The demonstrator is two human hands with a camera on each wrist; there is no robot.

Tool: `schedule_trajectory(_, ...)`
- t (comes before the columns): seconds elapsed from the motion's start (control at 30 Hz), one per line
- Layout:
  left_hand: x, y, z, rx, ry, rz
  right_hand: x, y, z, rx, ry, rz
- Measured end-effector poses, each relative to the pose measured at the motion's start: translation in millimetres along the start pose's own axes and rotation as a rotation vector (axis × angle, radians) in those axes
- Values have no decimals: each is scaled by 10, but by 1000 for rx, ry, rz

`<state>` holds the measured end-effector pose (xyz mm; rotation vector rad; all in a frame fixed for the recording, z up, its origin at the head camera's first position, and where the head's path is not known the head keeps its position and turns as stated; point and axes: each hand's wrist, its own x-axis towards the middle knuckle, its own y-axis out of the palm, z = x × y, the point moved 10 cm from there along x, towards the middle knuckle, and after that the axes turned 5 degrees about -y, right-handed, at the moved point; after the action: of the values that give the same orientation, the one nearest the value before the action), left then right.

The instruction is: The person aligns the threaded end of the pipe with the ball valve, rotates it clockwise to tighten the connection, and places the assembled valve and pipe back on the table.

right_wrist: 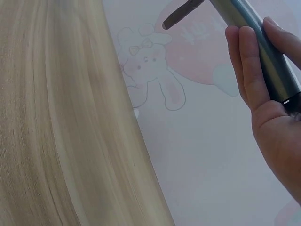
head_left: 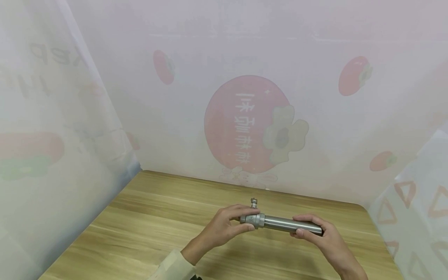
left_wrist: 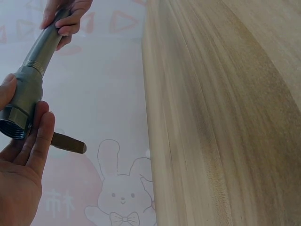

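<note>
In the head view, a metal ball valve (head_left: 252, 220) is joined to a steel pipe (head_left: 282, 223), held level above the table. My left hand (head_left: 225, 224) grips the valve body between thumb and fingers. The right hand (head_left: 325, 236) holds the pipe near its far end, thumb on the near side. A small valve handle (head_left: 254, 202) sticks out on the far side; the left wrist view shows the handle (left_wrist: 69, 142) more fully. There, the open threaded mouth (left_wrist: 13, 128) of the valve faces the camera, and threads show where pipe and valve meet.
A wood-grain table (head_left: 157, 217) lies beneath both hands. Pale printed cloth (head_left: 182, 128) hangs behind the table's back edge. More cloth stands at the left (head_left: 70, 163) and right (head_left: 413, 221).
</note>
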<state>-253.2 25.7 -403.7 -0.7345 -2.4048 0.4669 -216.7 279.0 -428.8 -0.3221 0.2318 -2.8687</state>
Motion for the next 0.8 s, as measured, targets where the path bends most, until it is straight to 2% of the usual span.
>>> schedule_trajectory(0.37, 0, -19, 30, -12, -1, -2, -2, 53, 8, -5, -38, 39)
schedule_trajectory(0.5, -8, -28, 28, -7, 5, -6, -14, 63, 8, 5, -29, 55)
schedule_trajectory(0.63, -15, -31, 29, -7, 7, -12, -23, 54, -2, 3, -17, 49)
schedule_trajectory(0.8, -23, -36, 36, -13, 3, -16, -11, 43, 9, 7, -40, 36)
